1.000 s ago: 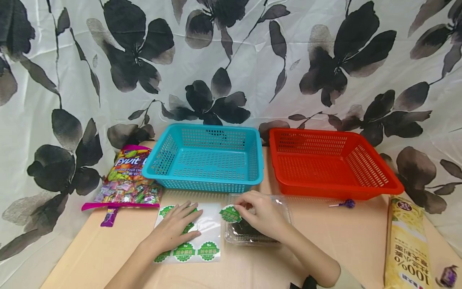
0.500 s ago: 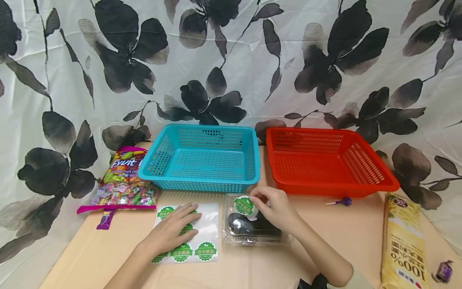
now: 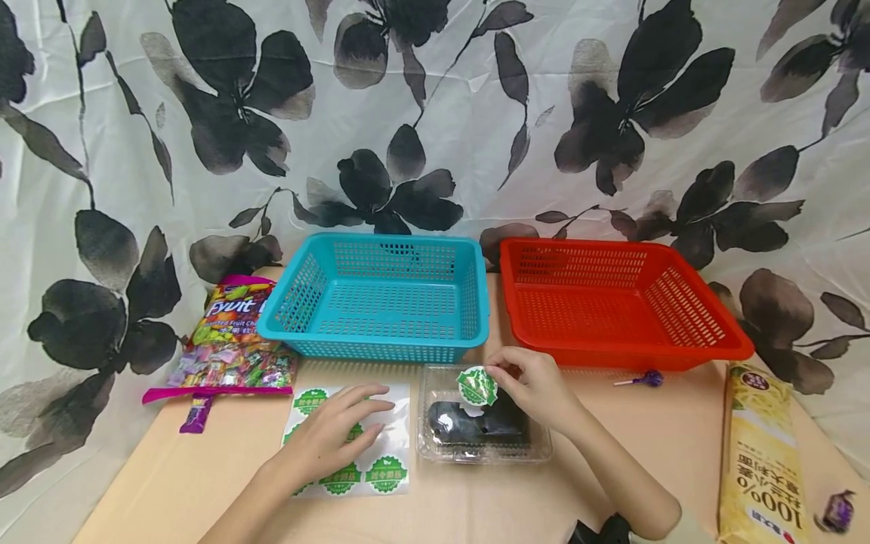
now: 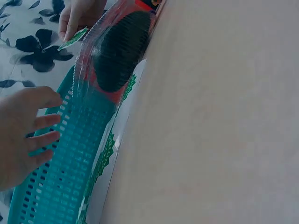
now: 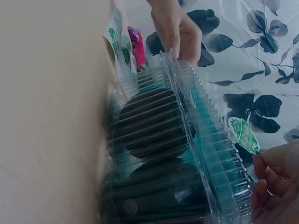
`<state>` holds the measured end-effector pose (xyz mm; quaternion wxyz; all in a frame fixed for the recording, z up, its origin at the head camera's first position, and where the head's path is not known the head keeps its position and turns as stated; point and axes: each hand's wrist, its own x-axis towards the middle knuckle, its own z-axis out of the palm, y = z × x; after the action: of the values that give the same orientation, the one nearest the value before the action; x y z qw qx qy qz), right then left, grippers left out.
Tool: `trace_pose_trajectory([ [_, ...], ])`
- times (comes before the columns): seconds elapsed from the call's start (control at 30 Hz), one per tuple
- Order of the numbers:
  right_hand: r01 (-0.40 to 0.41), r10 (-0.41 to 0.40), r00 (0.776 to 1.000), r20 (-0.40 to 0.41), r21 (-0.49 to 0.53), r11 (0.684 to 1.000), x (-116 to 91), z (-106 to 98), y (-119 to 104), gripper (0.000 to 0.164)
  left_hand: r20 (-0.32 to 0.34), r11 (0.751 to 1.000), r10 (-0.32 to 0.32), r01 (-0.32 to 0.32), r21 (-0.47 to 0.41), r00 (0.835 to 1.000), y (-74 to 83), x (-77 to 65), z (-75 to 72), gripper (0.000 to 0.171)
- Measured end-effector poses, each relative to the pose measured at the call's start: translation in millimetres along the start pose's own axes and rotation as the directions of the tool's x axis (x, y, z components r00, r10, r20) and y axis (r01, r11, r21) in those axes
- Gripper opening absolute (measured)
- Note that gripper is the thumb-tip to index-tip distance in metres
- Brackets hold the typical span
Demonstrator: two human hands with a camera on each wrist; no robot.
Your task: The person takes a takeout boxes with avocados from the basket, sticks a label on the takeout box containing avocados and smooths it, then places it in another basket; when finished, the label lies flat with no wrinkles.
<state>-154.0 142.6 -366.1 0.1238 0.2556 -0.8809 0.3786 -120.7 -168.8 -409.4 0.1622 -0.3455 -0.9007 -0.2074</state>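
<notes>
My right hand point(image 3: 533, 385) pinches a round green-and-white sticker point(image 3: 477, 386) by its right edge. The sticker sits above the back part of a clear plastic clamshell box point(image 3: 435, 449), overlapping its lid in the head view. Inside the box are two dark, smooth oval things point(image 5: 152, 123), seen end to end in the right wrist view. To the left lies a white sheet of green stickers point(image 3: 401, 400). Over that sheet my left hand point(image 3: 333, 431) is spread, fingers loosely bent and holding nothing; in the left wrist view its fingers point(image 4: 44, 140) appear apart from the sheet.
Behind stand a blue basket point(image 3: 377, 347) and a red basket point(image 3: 625, 357). A bag of fruit candies point(image 3: 231, 340) and a small purple candy point(image 3: 197, 413) lie at left. At right are a lollipop point(image 3: 649, 378), a yellow pasta pack point(image 3: 761, 453) and another wrapped candy point(image 3: 837, 511).
My right hand has carried the sticker rightward, from the box's left side to over its lid. My left hand has lifted its fingers off the sticker sheet.
</notes>
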Motion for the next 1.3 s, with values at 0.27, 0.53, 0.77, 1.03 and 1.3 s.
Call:
trace_pose_trajectory([
  [0.27,-0.002,-0.002,0.999,0.044,0.083,0.997,-0.5,-3.9,2.0,0.005,-0.053,0.993,0.116,-0.117,-0.009,0.992,16.5,22.1,-10.4,0.027],
  [0.53,-0.049,0.034,0.994,0.103,0.149,0.988,-0.5,-5.4,2.1,0.008,-0.075,0.977,0.207,-0.21,-0.029,0.975,27.9,51.0,-3.4,0.024],
  [0.77,-0.109,0.085,0.99,0.114,0.222,0.969,5.2,-3.5,3.5,0.006,-0.082,0.977,0.208,-0.212,-0.039,0.975,33.8,64.5,8.6,0.024],
  [1.03,-0.135,0.109,0.983,0.147,0.182,0.974,8.3,-1.1,7.2,0.005,-0.053,0.973,0.212,-0.216,-0.083,0.976,35.9,62.4,17.6,0.025],
  [1.3,-0.139,0.126,0.981,0.149,0.08,0.987,7.1,1.1,6.1,0.005,0.013,0.969,0.23,-0.228,-0.097,0.973,37.3,61.9,21.4,0.027],
])
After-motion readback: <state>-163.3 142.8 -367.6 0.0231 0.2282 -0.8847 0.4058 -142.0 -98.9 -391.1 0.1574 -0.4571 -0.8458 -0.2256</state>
